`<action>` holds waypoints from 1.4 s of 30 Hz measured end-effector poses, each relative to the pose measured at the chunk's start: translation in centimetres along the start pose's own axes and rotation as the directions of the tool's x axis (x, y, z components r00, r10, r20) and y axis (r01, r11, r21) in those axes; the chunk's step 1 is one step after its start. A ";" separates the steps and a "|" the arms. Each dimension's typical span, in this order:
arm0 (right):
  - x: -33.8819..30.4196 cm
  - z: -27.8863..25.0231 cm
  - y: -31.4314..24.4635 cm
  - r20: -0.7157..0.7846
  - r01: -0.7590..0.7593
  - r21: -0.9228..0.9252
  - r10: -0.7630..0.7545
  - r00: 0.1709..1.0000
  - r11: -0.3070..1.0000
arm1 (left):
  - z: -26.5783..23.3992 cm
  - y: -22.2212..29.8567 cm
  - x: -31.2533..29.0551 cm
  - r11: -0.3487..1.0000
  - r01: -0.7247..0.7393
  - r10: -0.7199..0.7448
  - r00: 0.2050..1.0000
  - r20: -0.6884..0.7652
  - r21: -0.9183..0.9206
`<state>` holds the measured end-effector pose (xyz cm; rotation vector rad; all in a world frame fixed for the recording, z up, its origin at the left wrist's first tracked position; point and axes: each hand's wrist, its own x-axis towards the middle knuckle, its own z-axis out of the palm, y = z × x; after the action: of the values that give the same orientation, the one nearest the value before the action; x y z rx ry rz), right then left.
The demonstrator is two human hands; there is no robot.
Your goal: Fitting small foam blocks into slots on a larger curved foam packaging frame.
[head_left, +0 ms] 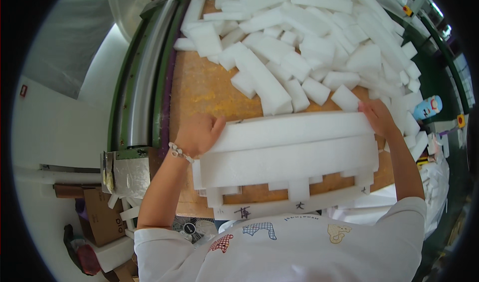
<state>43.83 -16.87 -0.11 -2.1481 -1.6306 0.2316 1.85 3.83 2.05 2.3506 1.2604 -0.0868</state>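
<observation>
A long white foam strip (pixel 294 128) lies crosswise before me, and I hold it at both ends. My left hand (pixel 199 134) is closed round its left end, the thumb on top. Closed on the far right corner is my right hand (pixel 378 116); some of its fingers are hidden. Directly nearer to me is a second foam strip (pixel 289 162), parallel to the first. Below that, a foam piece with notches and gaps (pixel 298 189) shows the wooden tabletop between its parts. Its near strip (pixel 269 209) carries dark handwritten marks.
Loose white foam blocks (pixel 309 47) are heaped across the far side of the wooden table (pixel 199 82). A green machine with a metal roller (pixel 149 72) runs along the left. A blue bottle (pixel 428 107) lies at right. Below left are a cardboard box (pixel 104 217) and a fan (pixel 189 228).
</observation>
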 end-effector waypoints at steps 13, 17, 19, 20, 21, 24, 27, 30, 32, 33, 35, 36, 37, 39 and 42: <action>4.7 6.6 -20.0 0.496 0.006 -0.153 0.072 0.865 0.988 | -0.4 0.0 -0.1 0.996 0.086 -0.087 0.995 0.042 0.011; 4.4 7.2 -19.1 0.457 0.003 -0.169 0.076 0.886 0.986 | -0.2 -0.2 -0.2 0.996 0.090 -0.091 0.995 0.049 0.029; 4.1 7.3 -18.8 0.356 0.001 -0.169 0.060 0.933 0.986 | 0.7 -0.4 -0.7 0.997 0.064 -0.066 0.997 0.049 0.053; 3.7 7.3 -18.8 0.311 -0.011 -0.147 0.057 0.949 0.989 | 1.2 -0.4 -1.4 0.996 0.060 -0.062 0.998 0.019 0.066; 3.7 7.5 -18.8 0.310 -0.023 -0.151 0.069 0.948 0.988 | 1.1 -0.3 -0.9 0.996 0.036 -0.033 0.999 -0.032 0.083; 3.5 8.5 -19.8 0.196 0.042 -0.207 0.000 0.981 0.977 | 1.3 1.1 -0.1 0.983 -0.064 0.086 0.988 -0.125 0.171; 2.1 10.9 -22.4 0.103 0.099 -0.197 -0.080 0.991 0.975 | 4.0 3.2 -0.1 0.950 -0.271 0.298 0.937 -0.184 0.157; 1.1 11.2 -21.9 0.069 0.240 -0.177 -0.231 0.970 0.955 | 4.3 2.2 -0.1 0.930 -0.344 0.366 0.896 -0.250 0.129; 0.6 9.1 -18.4 0.060 0.102 -0.171 -0.093 0.994 0.980 | 2.9 2.3 -1.0 0.950 -0.305 0.312 0.924 -0.223 0.066; 0.3 7.7 -16.1 0.046 -0.016 -0.159 0.024 0.999 0.987 | 2.6 2.2 -1.4 0.969 -0.245 0.243 0.948 -0.205 0.016; -0.5 2.5 -12.5 0.114 -0.129 -0.117 0.142 0.983 0.985 | 2.2 2.0 -1.9 0.977 -0.212 0.206 0.962 -0.181 -0.015; -0.9 1.7 -9.9 0.056 -0.119 -0.131 0.127 0.990 0.984 | 1.8 1.8 -2.1 0.984 -0.176 0.168 0.972 -0.165 -0.035; -1.0 1.4 -6.4 -0.003 -0.109 -0.145 0.109 0.994 0.984 | 1.4 1.5 -2.4 0.989 -0.140 0.130 0.980 -0.150 -0.054; -2.7 1.6 0.2 -0.201 -0.177 0.053 0.184 0.962 0.983 | 0.9 1.2 -2.2 0.991 -0.117 0.107 0.985 -0.138 -0.064; -2.4 2.2 0.4 -0.289 -0.081 -0.001 0.077 0.954 0.997 | 2.1 -0.3 -1.8 0.957 -0.234 0.269 0.938 -0.220 0.174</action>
<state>42.64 -18.74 -2.56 -2.1412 -1.3853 -0.0686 0.87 1.69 0.56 2.6956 1.0755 0.2037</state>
